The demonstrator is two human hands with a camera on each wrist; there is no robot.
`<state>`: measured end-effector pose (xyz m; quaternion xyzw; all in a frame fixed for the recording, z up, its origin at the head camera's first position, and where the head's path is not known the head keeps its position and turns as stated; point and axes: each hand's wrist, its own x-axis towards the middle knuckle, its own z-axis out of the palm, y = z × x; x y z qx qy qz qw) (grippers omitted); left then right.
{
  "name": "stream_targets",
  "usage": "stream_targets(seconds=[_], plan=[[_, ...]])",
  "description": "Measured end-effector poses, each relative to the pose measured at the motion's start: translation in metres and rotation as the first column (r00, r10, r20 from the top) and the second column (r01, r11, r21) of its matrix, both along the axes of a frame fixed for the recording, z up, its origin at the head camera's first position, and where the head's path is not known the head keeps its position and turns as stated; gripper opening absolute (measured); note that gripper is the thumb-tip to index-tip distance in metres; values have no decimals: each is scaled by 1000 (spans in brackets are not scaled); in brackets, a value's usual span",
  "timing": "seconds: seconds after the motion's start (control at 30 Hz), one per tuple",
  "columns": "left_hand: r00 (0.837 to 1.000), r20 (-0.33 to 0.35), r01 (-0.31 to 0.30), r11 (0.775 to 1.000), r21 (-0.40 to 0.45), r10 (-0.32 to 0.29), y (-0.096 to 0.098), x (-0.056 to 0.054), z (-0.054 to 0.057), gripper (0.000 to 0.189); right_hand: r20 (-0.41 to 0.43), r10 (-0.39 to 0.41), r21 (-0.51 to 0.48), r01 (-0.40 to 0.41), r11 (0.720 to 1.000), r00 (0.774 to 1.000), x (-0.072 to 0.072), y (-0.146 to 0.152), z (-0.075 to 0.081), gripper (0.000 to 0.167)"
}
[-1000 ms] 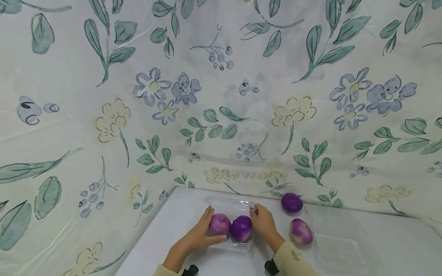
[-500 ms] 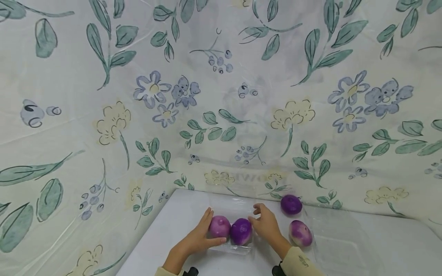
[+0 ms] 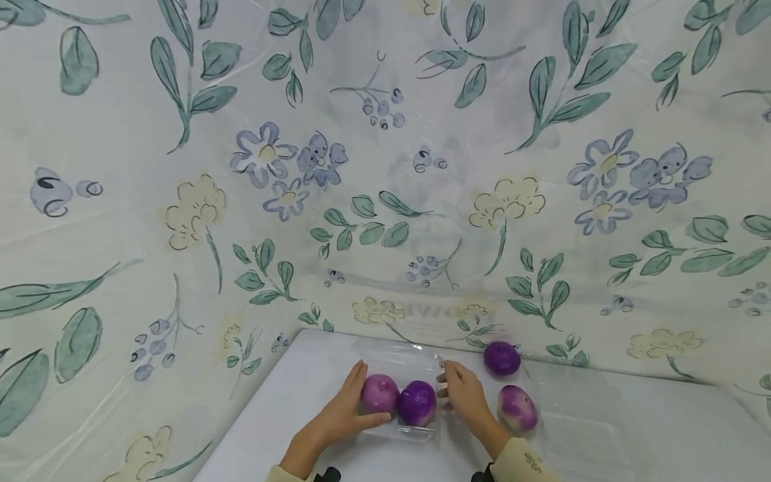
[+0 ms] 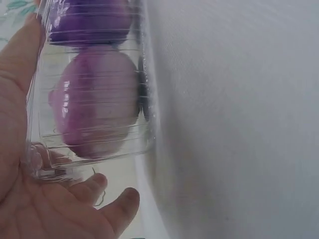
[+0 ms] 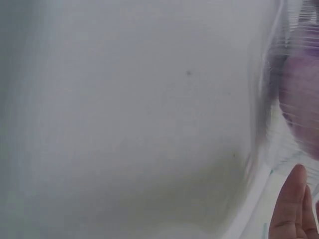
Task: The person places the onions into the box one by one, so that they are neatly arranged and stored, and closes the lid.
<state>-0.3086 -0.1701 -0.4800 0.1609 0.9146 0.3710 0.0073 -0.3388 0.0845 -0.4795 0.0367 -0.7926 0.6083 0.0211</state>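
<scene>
Two round purple vegetables, like peeled onions, lie side by side in a clear plastic box (image 3: 400, 434). The left one is pinkish (image 3: 381, 393); the right one is deep purple with a pale base (image 3: 417, 404). My left hand (image 3: 346, 410) rests against the box's left end, fingers straight and thumb stretched along the front. In the left wrist view the palm (image 4: 45, 209) touches the box's ribbed end. Beside the box's right end is my right hand (image 3: 466, 398), its fingers loosely bent near the rim, holding nothing; its fingertips' contact is unclear.
Two more purple vegetables, a dark one (image 3: 502, 359) and a purple-and-white one (image 3: 517, 408), lie right of the right hand. Another clear plastic container (image 3: 581, 418) lies farther right on the white table (image 3: 319, 361). A flower-patterned curtain (image 3: 385, 167) hangs behind.
My right hand has let go of the box's right back corner, shifted toward the front, then moved slightly back along the right end. The left hand stays in place against the box.
</scene>
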Motion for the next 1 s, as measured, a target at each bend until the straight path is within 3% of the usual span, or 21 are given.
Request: stream_targets(seconds=[0.1, 0.17, 0.3, 0.43, 0.57, 0.7, 0.8, 1.0], plan=[[1000, 0, -15, 1000, 4, 15, -3, 0, 1, 112, 29, -16, -46, 17, 999, 999, -2, 0, -1, 68], [1000, 20, -22, 1000, 11, 21, -3, 0, 2, 112, 35, -27, -65, 29, 997, 999, -3, 0, -1, 72], [998, 45, -36, 999, 16, 35, 0, 2, 1, 113, 49, -54, -47, 56, 997, 997, -3, -1, -1, 59], [999, 21, -38, 999, 11, 38, 1, 1, 0, 114, 45, -65, -9, 66, 998, 997, -2, -5, -2, 40], [1000, -3, -25, 999, 23, 25, -4, -1, 2, 113, 21, -60, -5, 60, 998, 998, -2, -8, -3, 37], [997, 47, -68, 991, 115, 63, -13, -2, 9, 105, 8, -60, 9, 60, 998, 998, -1, -10, -5, 37], [989, 100, -123, 972, 201, 105, -20, -3, 16, 96, 9, -78, 34, 78, 996, 997, -2, -11, -6, 36], [980, 164, -152, 953, 262, 111, -26, -1, 23, 65, -8, -95, 91, 95, 991, 995, -3, -12, -7, 37]])
